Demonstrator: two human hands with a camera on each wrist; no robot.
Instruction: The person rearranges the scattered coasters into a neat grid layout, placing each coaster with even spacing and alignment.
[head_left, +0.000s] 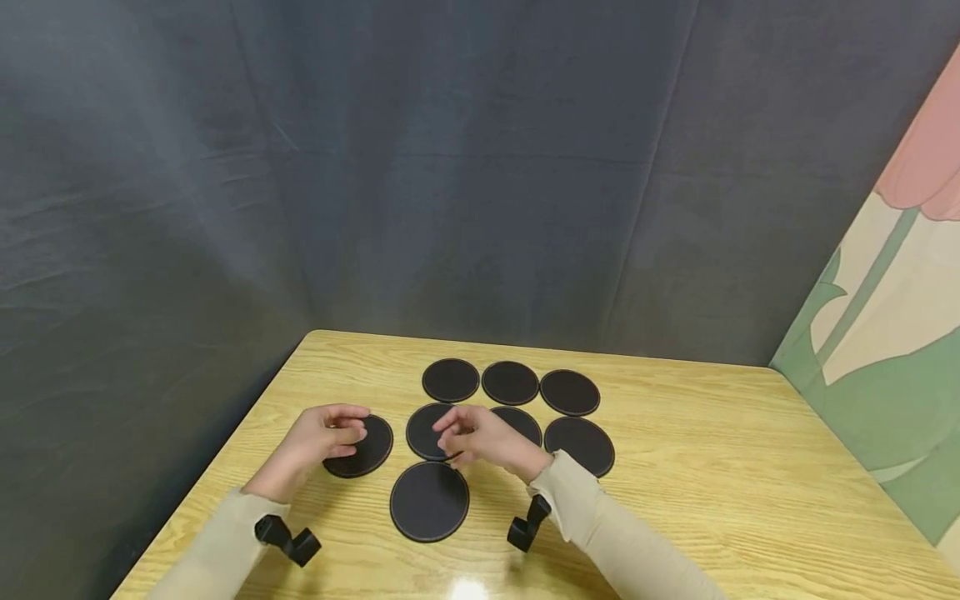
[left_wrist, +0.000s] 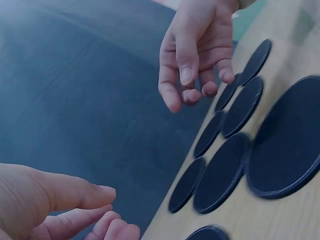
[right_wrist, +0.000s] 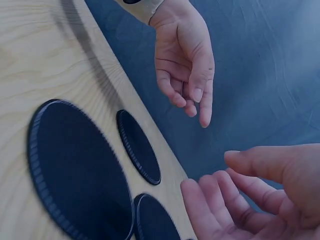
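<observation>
Several round black coasters with stitched rims lie flat on the wooden table. In the head view my left hand (head_left: 326, 435) hovers over the leftmost coaster (head_left: 377, 452), fingers loosely bent and holding nothing. My right hand (head_left: 483, 437) is above a middle coaster (head_left: 422, 432) and covers part of it, likewise with relaxed fingers and nothing held. One coaster (head_left: 429, 502) sits nearest to me, between the two forearms. Both wrist views show the palms facing each other with a gap between, the left hand (left_wrist: 55, 200) and the right hand (right_wrist: 260, 195) raised off the tabletop.
A back row of coasters (head_left: 510, 382) runs along the far side, with another coaster (head_left: 579, 446) to the right of my right hand. Dark cloth (head_left: 465, 183) hangs behind and left of the table (head_left: 720, 467). A flower-patterned panel (head_left: 892, 333) stands at right.
</observation>
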